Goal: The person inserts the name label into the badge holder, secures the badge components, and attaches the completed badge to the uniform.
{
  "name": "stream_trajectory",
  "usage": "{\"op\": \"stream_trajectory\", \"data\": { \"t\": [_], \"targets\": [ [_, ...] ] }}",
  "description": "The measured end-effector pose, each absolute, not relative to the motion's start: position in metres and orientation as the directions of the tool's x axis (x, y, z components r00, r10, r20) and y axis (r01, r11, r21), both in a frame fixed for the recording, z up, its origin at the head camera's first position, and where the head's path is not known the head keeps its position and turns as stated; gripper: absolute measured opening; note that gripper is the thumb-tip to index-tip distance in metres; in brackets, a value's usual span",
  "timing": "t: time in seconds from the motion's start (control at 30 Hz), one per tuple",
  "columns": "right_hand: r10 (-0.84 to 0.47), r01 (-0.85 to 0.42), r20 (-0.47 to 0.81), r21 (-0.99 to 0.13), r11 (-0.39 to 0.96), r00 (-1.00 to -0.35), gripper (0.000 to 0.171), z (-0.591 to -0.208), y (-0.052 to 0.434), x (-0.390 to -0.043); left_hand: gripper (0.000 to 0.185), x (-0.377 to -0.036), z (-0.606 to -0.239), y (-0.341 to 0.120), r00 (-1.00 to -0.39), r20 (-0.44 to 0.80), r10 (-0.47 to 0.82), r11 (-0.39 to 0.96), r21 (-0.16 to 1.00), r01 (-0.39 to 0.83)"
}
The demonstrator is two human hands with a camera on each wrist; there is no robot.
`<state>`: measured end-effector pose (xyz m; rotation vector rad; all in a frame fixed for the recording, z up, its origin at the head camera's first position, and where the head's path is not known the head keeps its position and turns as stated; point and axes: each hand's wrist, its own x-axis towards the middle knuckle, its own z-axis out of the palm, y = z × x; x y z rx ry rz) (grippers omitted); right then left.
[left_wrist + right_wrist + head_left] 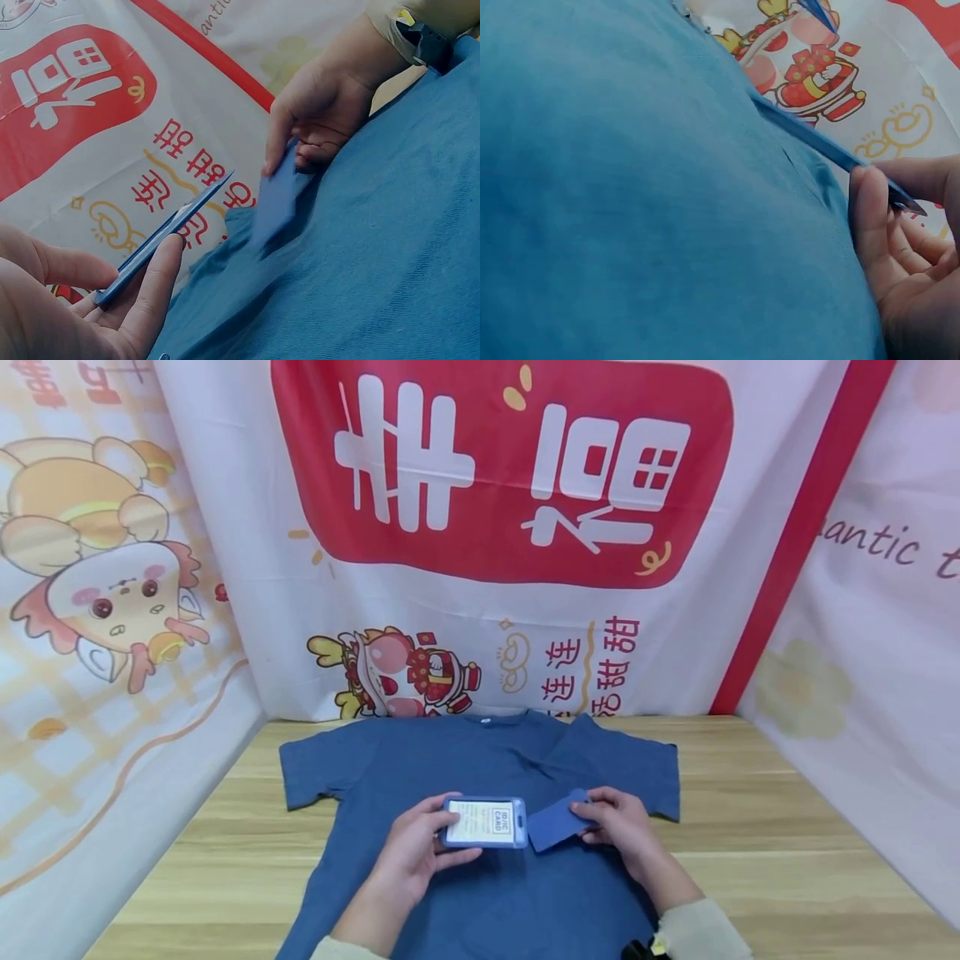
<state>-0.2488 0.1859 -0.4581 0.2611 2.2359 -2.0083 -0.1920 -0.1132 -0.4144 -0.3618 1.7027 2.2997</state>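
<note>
Head view: left hand (408, 850) grips a holder (519, 837) containing a printed card (478, 828); right hand (624, 828) pinches blue panel (553, 825).

the hands (412, 843) (622, 825) hold a card holder (484, 823) and blue panel (553, 827) above a t-shirt (465, 760).

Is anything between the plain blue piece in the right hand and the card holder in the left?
Nothing visible: only a gap separates the blue piece, pinched by the right hand, from the card holder in the left hand. The shirt lies beneath both.
</note>
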Motion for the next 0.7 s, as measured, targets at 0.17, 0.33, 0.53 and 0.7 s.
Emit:
{"op": "stream_trajectory", "data": {
  "t": [0.17, 0.33, 0.53, 0.7],
  "targets": [
    [0.031, 0.159, -0.159, -0.987, -0.026, -0.987, 0.054, -0.448, 0.186, -0.247, 0.051, -0.192, -0.415, -0.114, -0.935, -0.351, 0.049, -0.284, 0.893, -0.35],
    [0.037, 0.116, -0.12, -0.989, -0.095, -0.992, 0.056, -0.433, 0.184, -0.243, 0.05, -0.192, -0.415, -0.114, -0.934, -0.355, 0.042, -0.289, 0.89, -0.352],
    [0.003, 0.12, -0.12, -0.989, -0.091, -0.993, 0.055, -0.427, 0.181, -0.239, 0.051, -0.192, -0.415, -0.113, -0.935, -0.352, 0.043, -0.295, 0.889, -0.349],
    [-0.042, 0.096, -0.094, -0.994, -0.049, -0.995, 0.053, -0.427, 0.173, -0.236, 0.051, -0.192, -0.415, -0.111, -0.937, -0.347, 0.045, -0.293, 0.892, -0.344]
  ]
}}
